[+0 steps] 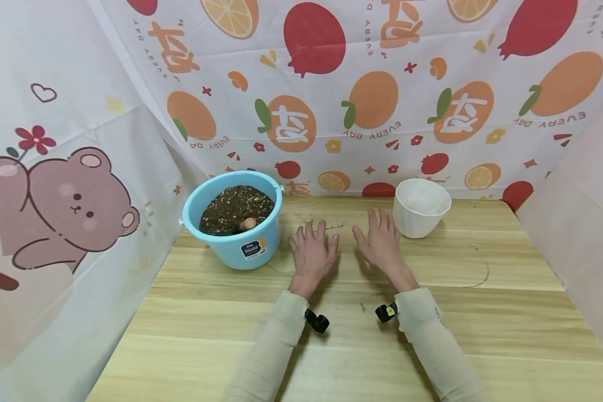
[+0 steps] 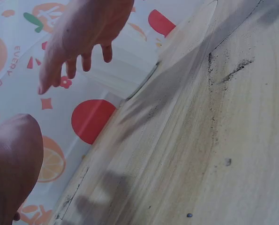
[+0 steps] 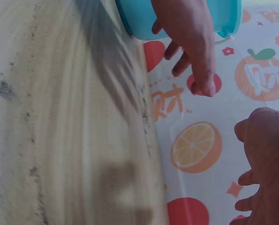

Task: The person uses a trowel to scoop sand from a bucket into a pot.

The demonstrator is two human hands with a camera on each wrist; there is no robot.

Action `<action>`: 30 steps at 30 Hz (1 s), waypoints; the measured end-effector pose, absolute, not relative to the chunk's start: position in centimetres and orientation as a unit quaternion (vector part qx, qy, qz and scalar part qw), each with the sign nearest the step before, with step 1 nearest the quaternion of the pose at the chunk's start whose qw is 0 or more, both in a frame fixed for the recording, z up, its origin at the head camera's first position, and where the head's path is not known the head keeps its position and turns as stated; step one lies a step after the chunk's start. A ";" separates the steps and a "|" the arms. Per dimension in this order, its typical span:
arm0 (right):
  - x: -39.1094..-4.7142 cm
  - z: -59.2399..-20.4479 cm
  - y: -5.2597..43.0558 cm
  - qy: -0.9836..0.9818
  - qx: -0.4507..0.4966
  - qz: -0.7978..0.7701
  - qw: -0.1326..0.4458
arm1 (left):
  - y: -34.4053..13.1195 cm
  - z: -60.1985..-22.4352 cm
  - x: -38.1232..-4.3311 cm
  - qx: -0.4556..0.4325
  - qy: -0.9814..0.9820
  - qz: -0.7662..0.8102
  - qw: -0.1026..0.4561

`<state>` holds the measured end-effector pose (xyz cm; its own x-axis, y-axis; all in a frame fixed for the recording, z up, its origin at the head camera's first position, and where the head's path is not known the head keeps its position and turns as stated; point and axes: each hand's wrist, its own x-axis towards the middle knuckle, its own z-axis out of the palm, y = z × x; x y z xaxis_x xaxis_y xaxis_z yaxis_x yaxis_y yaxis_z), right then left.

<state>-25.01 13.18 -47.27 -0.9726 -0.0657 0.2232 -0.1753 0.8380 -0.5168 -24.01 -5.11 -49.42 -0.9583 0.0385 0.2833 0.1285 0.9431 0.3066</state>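
My left hand is over the table to the right of a light blue bucket, its fingers spread and loosely bent, holding nothing. Dark soil with pale specks fills much of the bucket, and a rounded tan-brown end of something sticks out of it. The right hand, also holding nothing, is just left of a white ribbed pot with a white inside. Both wrist views show shadows of the hands on the wood below. Part of the pot is behind the right hand in the left wrist view.
The wooden table has bits of soil and a thin dark curved strand on it. A fruit-printed cloth hangs along the back edge, and a bear-printed cloth hangs at the left.
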 end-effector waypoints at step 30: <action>-23.3 -39.9 20.3 -0.935 0.059 0.301 0.180 | -7.2 -47.0 -22.6 -0.104 -0.947 -0.209 0.222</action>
<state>-23.31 20.28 -39.93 -0.9282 -0.0016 0.3720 -0.2185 0.8115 -0.5419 -22.64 -7.22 -46.97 -0.8800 0.1050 0.4632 0.2904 0.8906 0.3500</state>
